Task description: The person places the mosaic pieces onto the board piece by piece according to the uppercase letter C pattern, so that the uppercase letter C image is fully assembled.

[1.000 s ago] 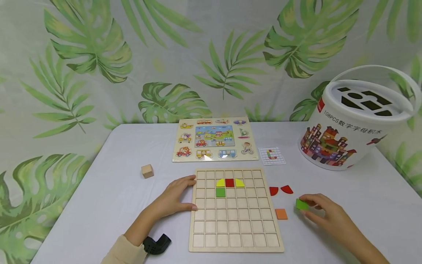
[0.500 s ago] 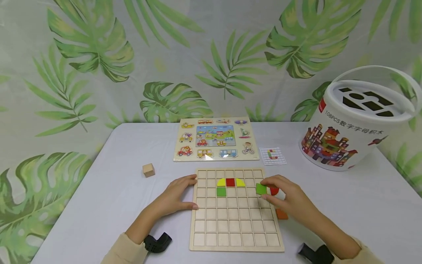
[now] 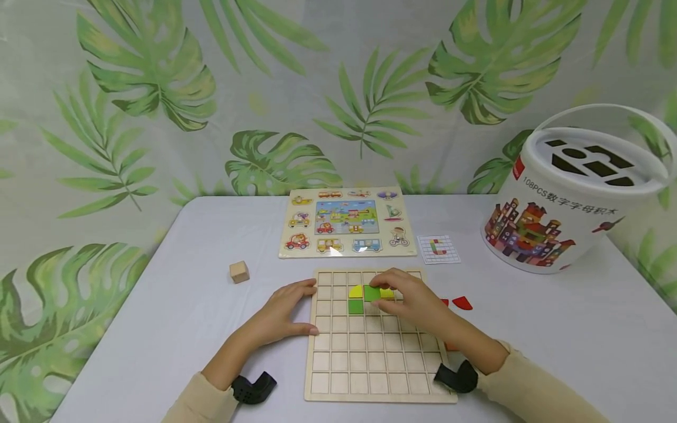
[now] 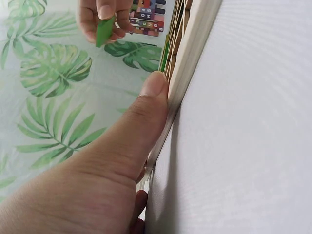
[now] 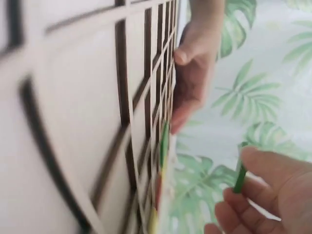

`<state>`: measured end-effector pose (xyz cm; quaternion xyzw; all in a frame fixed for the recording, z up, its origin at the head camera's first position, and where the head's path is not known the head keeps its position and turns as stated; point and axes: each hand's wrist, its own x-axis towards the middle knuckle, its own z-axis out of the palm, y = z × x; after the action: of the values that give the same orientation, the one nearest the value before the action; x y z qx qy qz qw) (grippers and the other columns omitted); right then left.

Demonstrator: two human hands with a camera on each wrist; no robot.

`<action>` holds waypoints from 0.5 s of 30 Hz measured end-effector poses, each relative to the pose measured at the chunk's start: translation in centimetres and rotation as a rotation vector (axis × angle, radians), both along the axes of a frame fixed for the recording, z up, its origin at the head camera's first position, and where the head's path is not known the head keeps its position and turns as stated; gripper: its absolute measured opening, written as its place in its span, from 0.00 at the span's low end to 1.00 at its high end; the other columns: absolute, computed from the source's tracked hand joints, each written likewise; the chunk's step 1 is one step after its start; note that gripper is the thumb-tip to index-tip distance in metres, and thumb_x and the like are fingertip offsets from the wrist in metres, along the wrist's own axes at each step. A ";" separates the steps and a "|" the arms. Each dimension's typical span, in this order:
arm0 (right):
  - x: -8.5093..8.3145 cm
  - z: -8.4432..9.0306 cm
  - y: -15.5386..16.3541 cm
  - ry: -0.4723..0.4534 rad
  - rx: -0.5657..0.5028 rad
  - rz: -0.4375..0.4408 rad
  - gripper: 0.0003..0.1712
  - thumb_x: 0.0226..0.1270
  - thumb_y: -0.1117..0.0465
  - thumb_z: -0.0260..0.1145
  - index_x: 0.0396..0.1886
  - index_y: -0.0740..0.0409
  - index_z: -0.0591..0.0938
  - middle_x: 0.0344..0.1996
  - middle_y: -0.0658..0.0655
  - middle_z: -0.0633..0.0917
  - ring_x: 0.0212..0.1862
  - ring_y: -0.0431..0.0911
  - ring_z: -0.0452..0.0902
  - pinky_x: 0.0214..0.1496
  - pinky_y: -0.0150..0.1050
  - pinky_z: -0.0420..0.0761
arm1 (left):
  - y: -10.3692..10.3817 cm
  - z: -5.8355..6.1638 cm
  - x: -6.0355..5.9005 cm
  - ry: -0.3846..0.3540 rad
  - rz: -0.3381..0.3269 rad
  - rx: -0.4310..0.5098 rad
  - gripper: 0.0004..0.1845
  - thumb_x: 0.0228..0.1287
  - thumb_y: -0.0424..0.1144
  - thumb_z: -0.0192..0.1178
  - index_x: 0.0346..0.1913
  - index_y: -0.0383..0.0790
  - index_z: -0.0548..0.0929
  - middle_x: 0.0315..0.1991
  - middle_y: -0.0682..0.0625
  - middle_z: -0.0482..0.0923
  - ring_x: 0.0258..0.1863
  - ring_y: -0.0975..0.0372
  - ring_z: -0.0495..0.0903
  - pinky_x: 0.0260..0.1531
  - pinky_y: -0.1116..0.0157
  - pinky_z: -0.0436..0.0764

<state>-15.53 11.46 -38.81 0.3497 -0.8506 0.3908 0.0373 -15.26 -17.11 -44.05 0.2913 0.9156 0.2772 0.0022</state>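
My right hand [image 3: 423, 305] pinches a green square tile [image 3: 372, 293] between thumb and fingertips, over the upper part of a wooden grid board [image 3: 365, 364]. In the right wrist view the held tile [image 5: 240, 178] is seen edge-on, apart from the board. My left hand [image 3: 277, 314] touches the board's left edge, thumb and fingers spread; its thumb [image 4: 155, 85] lies along the rim in the left wrist view. On the board sit a yellow quarter-circle [image 3: 356, 292], a green square [image 3: 355, 306] beneath it, and another yellow quarter-circle [image 3: 389, 293], partly covered by the hand. The held tile hides the red square.
Red quarter-circles [image 3: 462, 303] and a mostly hidden orange square [image 3: 452, 346] lie right of the board. Behind it are a pattern card [image 3: 438, 249] and a picture puzzle [image 3: 347, 217]. A wooden cube [image 3: 239, 272] stands left; a white bucket [image 3: 560, 211] stands back right.
My right hand has carried the green square tile leftward from the table right of the board to above the board's upper middle. The left hand has stayed at the edge.
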 end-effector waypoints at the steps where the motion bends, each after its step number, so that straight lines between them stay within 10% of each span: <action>1: -0.1 -0.3 -0.2 -0.018 0.014 0.008 0.17 0.46 0.59 0.65 0.40 0.51 0.74 0.37 0.42 0.74 0.38 0.40 0.69 0.39 0.36 0.72 | 0.0 0.0 0.0 0.001 0.000 0.001 0.40 0.35 0.64 0.56 0.54 0.46 0.65 0.59 0.57 0.53 0.58 0.64 0.50 0.53 0.60 0.50; 8: -0.1 -1.8 -1.1 -0.140 0.186 0.050 0.17 0.47 0.51 0.63 0.39 0.48 0.74 0.36 0.40 0.73 0.39 0.35 0.67 0.41 0.30 0.70 | 0.0 0.1 0.1 -0.013 0.004 0.005 0.40 0.35 0.63 0.57 0.54 0.46 0.65 0.59 0.56 0.53 0.58 0.64 0.50 0.54 0.60 0.49; 15: 0.1 -2.5 -1.4 -0.048 0.272 0.122 0.17 0.46 0.46 0.61 0.36 0.47 0.75 0.32 0.40 0.73 0.35 0.37 0.65 0.39 0.30 0.67 | 0.0 0.1 0.1 -0.005 0.004 -0.005 0.40 0.35 0.63 0.57 0.54 0.46 0.64 0.59 0.56 0.54 0.58 0.64 0.50 0.54 0.61 0.49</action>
<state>-15.47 10.03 -41.31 0.3931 -0.8736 0.2816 -0.0548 -15.20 -17.09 -43.95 0.2889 0.9168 0.2757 0.0047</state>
